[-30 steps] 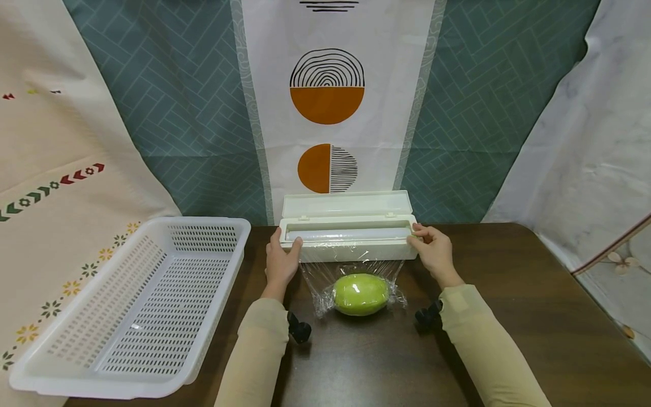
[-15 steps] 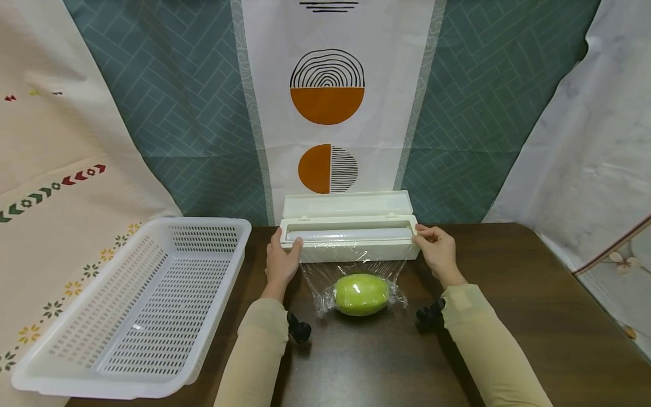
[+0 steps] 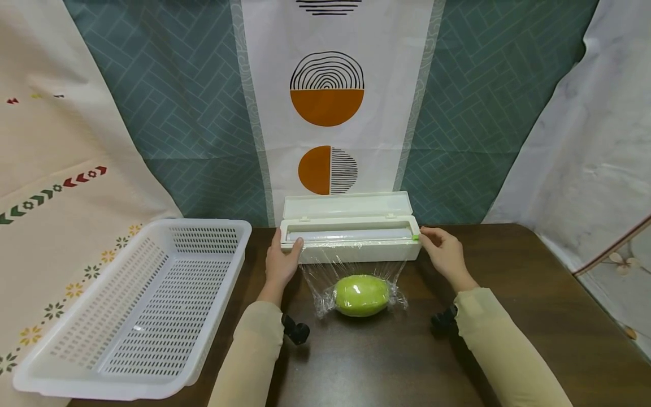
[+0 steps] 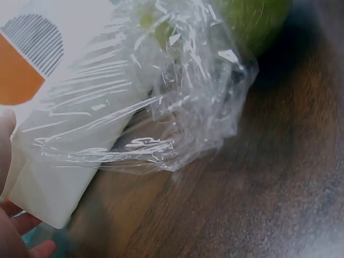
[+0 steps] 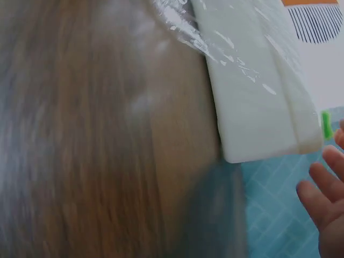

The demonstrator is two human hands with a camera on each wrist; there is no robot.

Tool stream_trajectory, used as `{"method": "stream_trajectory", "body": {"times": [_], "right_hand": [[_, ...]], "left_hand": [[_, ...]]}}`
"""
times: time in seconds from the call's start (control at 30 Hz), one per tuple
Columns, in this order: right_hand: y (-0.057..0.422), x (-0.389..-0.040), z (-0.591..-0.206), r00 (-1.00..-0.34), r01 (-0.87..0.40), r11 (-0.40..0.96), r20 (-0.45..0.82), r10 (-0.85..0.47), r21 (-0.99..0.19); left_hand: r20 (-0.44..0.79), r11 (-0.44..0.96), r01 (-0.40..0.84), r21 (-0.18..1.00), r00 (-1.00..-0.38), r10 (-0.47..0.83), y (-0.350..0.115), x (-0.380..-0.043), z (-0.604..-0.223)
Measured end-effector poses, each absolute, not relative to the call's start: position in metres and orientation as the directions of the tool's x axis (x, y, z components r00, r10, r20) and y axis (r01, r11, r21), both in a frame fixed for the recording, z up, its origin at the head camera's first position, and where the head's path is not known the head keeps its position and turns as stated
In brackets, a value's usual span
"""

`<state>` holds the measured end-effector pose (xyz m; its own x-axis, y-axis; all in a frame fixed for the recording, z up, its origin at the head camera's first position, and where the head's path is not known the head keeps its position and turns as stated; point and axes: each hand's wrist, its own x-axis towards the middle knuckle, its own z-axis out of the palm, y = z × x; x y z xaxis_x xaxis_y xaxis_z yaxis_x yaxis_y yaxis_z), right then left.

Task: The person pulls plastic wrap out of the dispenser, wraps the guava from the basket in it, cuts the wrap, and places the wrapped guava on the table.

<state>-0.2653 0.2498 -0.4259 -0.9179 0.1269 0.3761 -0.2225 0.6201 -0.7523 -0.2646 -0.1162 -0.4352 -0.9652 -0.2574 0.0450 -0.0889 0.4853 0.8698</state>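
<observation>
A white cling film dispenser (image 3: 351, 251) lies with its lid (image 3: 347, 206) raised, showing the roll (image 3: 351, 234) inside. Film (image 3: 325, 271) stretches from its front down to a green oval fruit (image 3: 361, 295), which is wrapped in it. My left hand (image 3: 281, 264) grips the dispenser's left end, thumb on the front edge, fingers behind. At the right end sits a small green slide cutter (image 3: 415, 237). Just right of the cutter is my right hand (image 3: 443, 255), its thumb and fingertips close to it; in the right wrist view the lower fingers (image 5: 317, 193) are loosely extended.
A large white perforated basket (image 3: 216, 322) stands on the left of the dark wooden table (image 3: 356, 367). Behind the dispenser hangs a patterned cloth (image 3: 458, 141). Black wrist devices (image 3: 296, 330) hang at both sleeves.
My right hand has drawn slightly to the right, and the green cutter now shows beside its fingertips. The left hand, the dispenser and the wrapped fruit stay in place.
</observation>
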Motion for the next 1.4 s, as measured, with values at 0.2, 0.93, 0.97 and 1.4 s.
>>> {"method": "stream_trajectory", "body": {"times": [0.2, 0.93, 0.97, 1.4], "right_hand": [[0.248, -0.260, -0.416, -0.876, -0.388, 0.763, 0.465, -0.130, -0.517], [0.240, -0.261, -0.411, -0.809, -0.498, 0.814, 0.497, -0.312, -0.299], [0.241, -0.260, -0.410, -0.808, -0.502, 0.813, 0.495, -0.319, -0.296], [0.252, -0.240, -0.393, -0.840, -0.516, 0.759, 0.410, -0.357, -0.397]], "left_hand": [[0.097, 0.474, -0.030, 0.880, -0.966, -0.240, -0.115, -0.260, -0.432], [0.312, 0.334, 0.215, 0.918, -0.911, -0.271, -0.099, -0.243, -0.418], [0.316, 0.329, 0.220, 0.919, -0.908, -0.275, -0.098, -0.243, -0.417], [0.243, 0.196, 0.192, 0.962, -0.927, -0.285, -0.096, -0.235, -0.414]]}}
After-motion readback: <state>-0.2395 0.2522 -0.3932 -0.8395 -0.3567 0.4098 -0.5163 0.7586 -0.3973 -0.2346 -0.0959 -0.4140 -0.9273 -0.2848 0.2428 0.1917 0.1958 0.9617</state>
